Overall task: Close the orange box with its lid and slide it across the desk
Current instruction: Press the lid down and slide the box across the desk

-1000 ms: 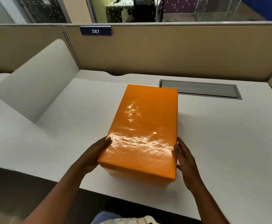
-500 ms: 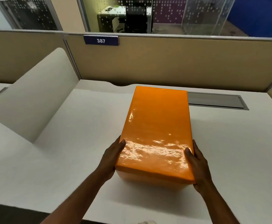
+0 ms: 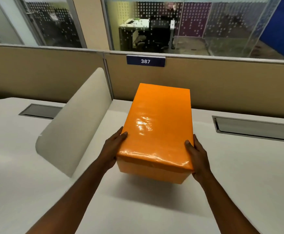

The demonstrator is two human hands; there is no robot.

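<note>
Both hands clasp the near end of the box [image 3: 156,125]: the left hand [image 3: 112,149] is pressed flat on its 9 o'clock side with the thumb hooked over the lid [image 3: 159,119], and the right hand [image 3: 197,154] grips the 3 o'clock side the same way. The box sits closed on the white surface [image 3: 239,174], its far end at 12 o'clock close to the partition [image 3: 222,85] and just beside the curved divider [image 3: 73,125] at 9 o'clock. It looks like stiff, light cardboard under glossy wrap, so the lid is probably slippery. Holding low on the side walls rather than on the lid should push the base along without lifting the lid off.
</note>
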